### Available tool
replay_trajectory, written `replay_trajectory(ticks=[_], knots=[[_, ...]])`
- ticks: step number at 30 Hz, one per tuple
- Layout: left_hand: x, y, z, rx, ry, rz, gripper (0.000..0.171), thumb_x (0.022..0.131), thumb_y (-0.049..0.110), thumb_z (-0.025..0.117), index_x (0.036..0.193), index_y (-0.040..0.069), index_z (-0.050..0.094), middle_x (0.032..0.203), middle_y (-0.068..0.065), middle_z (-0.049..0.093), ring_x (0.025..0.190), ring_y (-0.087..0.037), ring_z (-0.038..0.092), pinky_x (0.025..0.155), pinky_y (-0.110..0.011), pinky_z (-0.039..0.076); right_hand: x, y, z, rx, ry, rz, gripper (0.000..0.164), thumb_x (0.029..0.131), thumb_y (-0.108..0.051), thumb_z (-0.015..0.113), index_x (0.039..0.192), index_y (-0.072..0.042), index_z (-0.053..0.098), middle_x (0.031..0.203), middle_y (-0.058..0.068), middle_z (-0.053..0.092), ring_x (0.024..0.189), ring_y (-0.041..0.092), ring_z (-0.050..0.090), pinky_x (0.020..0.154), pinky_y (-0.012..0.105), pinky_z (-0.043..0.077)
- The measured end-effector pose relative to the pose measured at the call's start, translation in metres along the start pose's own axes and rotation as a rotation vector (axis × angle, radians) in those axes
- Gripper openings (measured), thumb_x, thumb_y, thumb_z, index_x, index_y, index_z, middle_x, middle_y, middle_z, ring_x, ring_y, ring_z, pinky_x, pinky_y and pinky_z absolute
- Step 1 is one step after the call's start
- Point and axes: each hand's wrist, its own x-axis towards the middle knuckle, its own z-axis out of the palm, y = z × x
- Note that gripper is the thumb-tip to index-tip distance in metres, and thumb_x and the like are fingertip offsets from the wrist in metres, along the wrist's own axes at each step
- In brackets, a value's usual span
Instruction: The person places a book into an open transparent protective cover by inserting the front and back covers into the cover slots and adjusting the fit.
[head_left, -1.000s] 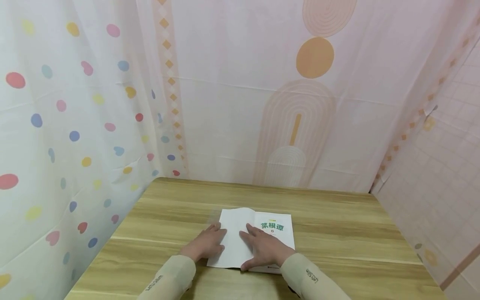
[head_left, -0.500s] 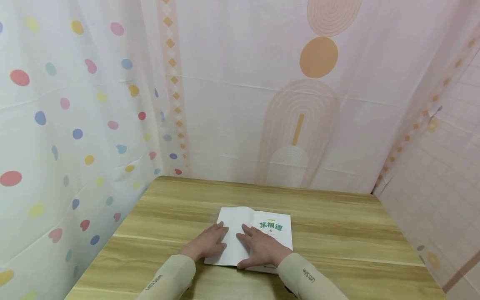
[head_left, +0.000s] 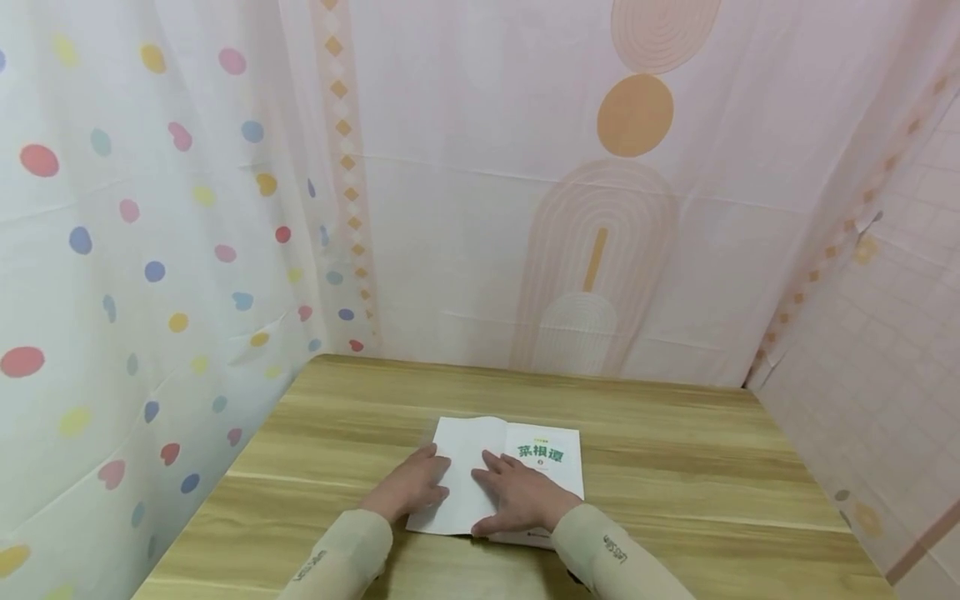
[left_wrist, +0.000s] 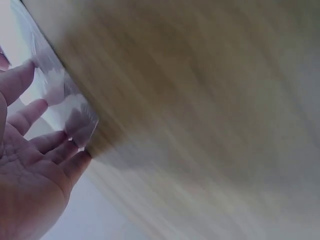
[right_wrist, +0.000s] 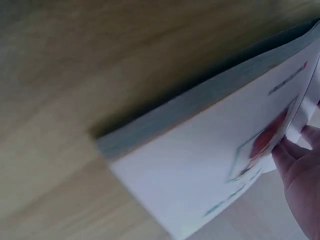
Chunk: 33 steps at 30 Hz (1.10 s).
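Observation:
An open book (head_left: 468, 437) lies on the wooden table, a blank white page on the left and a title page (head_left: 570, 479) with green characters on the right. My left hand (head_left: 411, 485) rests at the book's left edge, fingers extended. In the left wrist view its fingertips touch a shiny cover edge (left_wrist: 82, 115). My right hand (head_left: 528, 497) lies spread across the inner part of the pages, fingertips on the blank page near the fold. The right wrist view shows the thick page block (right_wrist: 200, 102) and a small printed picture (right_wrist: 265, 140) beside the right hand's fingers.
The wooden table (head_left: 697, 467) extends around the book on all sides. Behind it hangs a pale patterned curtain (head_left: 450, 250), with a dotted curtain (head_left: 187, 233) on the left and another light curtain (head_left: 885, 350) on the right.
The right hand and the book have shifted slightly to the left. My left hand has hardly moved, and the book stays open at the same pages.

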Motion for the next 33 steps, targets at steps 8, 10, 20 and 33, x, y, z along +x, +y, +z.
replay_trajectory(ticks=[8, 10, 20, 33], knots=[[0.000, 0.004, -0.001, -0.026, 0.005, -0.024, 0.047, 0.089, 0.011, 0.071, 0.132, -0.003, 0.057, 0.146, -0.032, 0.039, 0.136, -0.047, 0.037, 0.111, -0.057, 0.031, -0.006, 0.008, 0.002, 0.015, 0.013, 0.039, 0.081, 0.086, -0.067, 0.060, 0.152, -0.022, 0.043, 0.160, 0.011, 0.031, 0.145, 0.032, 0.031, 0.115, 0.045, 0.030], [0.000, 0.003, -0.001, -0.017, 0.006, -0.015, 0.047, 0.090, 0.011, 0.070, 0.132, -0.004, 0.056, 0.147, -0.033, 0.038, 0.137, -0.046, 0.037, 0.111, -0.057, 0.031, -0.005, 0.007, 0.002, -0.003, 0.009, 0.041, 0.081, 0.086, -0.068, 0.059, 0.152, -0.023, 0.043, 0.160, 0.011, 0.030, 0.145, 0.032, 0.031, 0.115, 0.044, 0.030], [0.000, -0.004, 0.002, -0.040, 0.002, 0.034, 0.051, 0.091, 0.010, 0.067, 0.136, -0.006, 0.052, 0.148, -0.033, 0.037, 0.139, -0.045, 0.034, 0.113, -0.056, 0.029, -0.001, 0.007, 0.006, 0.001, 0.032, 0.024, 0.083, 0.087, -0.066, 0.060, 0.153, -0.020, 0.040, 0.160, 0.012, 0.030, 0.145, 0.028, 0.031, 0.116, 0.041, 0.030], [-0.003, -0.001, -0.001, -0.108, -0.045, 0.054, 0.054, 0.095, 0.015, 0.061, 0.143, -0.004, 0.047, 0.153, -0.028, 0.035, 0.143, -0.044, 0.028, 0.116, -0.056, 0.024, 0.000, 0.009, 0.008, 0.022, 0.057, 0.001, 0.084, 0.086, -0.066, 0.061, 0.153, -0.019, 0.041, 0.159, 0.013, 0.031, 0.144, 0.028, 0.033, 0.114, 0.041, 0.032]])
